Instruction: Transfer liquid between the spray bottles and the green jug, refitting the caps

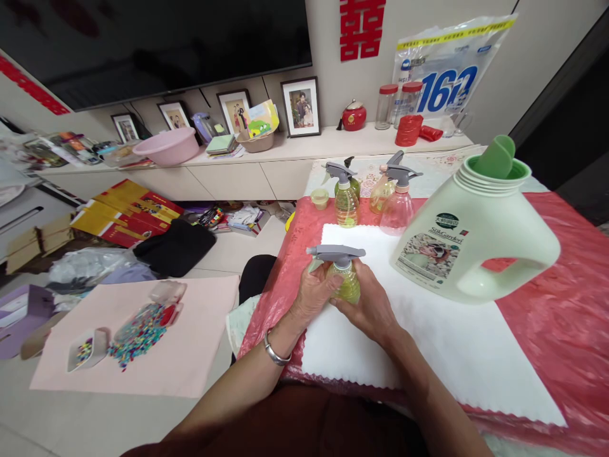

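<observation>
Between my two hands is a small yellow-green spray bottle (pixel 349 287) with a grey trigger head (pixel 337 252), held upright over the white mat. My left hand (pixel 314 293) wraps its left side, and my right hand (pixel 371 301) grips it from the right; both are closed on it. Behind stand more spray bottles: a clear yellowish one (pixel 347 204), a pink one (pixel 398 206), a peach one (pixel 380 193) and a green one partly hidden. To the right rises a large pale green detergent jug (pixel 469 235) with a green spout (pixel 497 155) in its open mouth.
The white scalloped mat (pixel 442 355) lies on a red plastic table cover (pixel 547 304). A small pale cup (pixel 320 198) sits near the back left. On the floor, a pink sheet (pixel 181 362) carries spilled colourful pieces (pixel 137 336) and a white container (pixel 89 349).
</observation>
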Demonstrator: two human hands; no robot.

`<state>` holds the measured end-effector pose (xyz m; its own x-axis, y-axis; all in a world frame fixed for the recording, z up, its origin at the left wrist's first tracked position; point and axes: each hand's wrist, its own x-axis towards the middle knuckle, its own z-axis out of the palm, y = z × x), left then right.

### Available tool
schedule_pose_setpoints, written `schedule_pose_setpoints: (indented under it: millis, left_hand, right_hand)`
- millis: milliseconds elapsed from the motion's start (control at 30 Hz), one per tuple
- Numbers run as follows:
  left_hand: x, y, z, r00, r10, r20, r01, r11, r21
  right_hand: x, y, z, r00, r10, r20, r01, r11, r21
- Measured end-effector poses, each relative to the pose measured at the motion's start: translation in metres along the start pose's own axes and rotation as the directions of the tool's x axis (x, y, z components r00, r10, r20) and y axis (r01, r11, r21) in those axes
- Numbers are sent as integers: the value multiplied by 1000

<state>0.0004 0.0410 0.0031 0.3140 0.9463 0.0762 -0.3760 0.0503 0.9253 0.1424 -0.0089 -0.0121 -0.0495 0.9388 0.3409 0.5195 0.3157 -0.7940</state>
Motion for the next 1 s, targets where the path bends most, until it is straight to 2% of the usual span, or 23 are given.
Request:
schedule_pose_setpoints:
  millis: [167,300,467,633,767,900,1000]
  left_hand:
    - [0,6,8,1000,-17,-22,16,999,-43]
    - [0,5,6,1000,-30,-1,30,999,-20]
    - [0,1,0,999,10,-46,-7,998,70]
    - [3,6,11,996,80,-43,-80,997,-2]
    - [0,8,14,996,23,-81,-22,1000,11]
    - [-5,3,6,991,30,-129,-16,994,105]
    - [-6,3,5,991,64,-113,-42,981,187]
  right_hand:
    - [0,-1,0,1000,24,3,-24,1000,14]
    - [0,-1,0,999,34,1,-34,999,17]
    - [1,-3,-1,1000,-6,-24,7,1000,23]
    - [1,-5,-1,1000,7,-17,-6,999,34]
    - [1,-3,0,1000,20,-17,-19,999,43]
    - [0,-3,0,1000,9,-15,-8,999,41]
    - [1,-5,-1,1000,-14,-20,16,998,54]
